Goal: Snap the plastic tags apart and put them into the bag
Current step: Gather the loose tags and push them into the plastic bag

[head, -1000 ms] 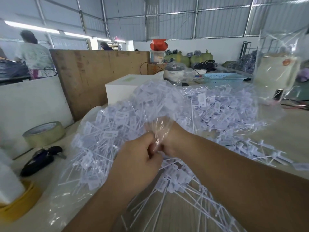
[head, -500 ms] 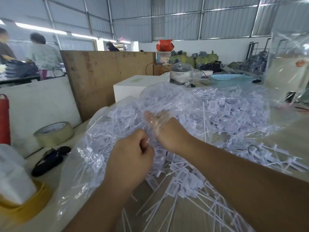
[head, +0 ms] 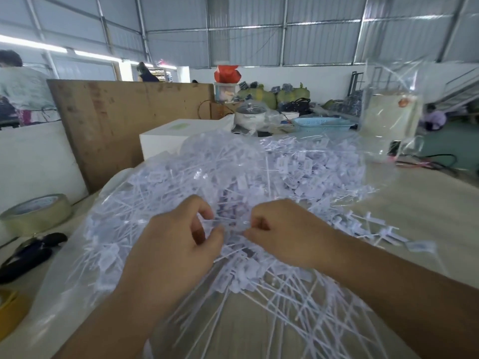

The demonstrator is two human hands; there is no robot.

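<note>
A large clear plastic bag [head: 145,193] full of white plastic tags [head: 298,167] lies on the table in front of me. More loose tags [head: 285,301] with long thin tails spill over the wood near me and to the right. My left hand [head: 176,250] and my right hand [head: 287,234] meet at the bag's near edge. Each pinches the clear film and tags between thumb and fingers, a small gap apart.
A roll of brown tape [head: 36,211] and a black tool [head: 28,252] lie at the left. A yellow object [head: 10,312] sits at the lower left edge. A white box [head: 171,136], a blue basket [head: 321,124] and another clear bag [head: 391,117] stand behind. People stand at the far left.
My right hand has come out from under the bag film. Both hands have dropped lower and moved slightly apart, and now pinch at the bag's near edge.
</note>
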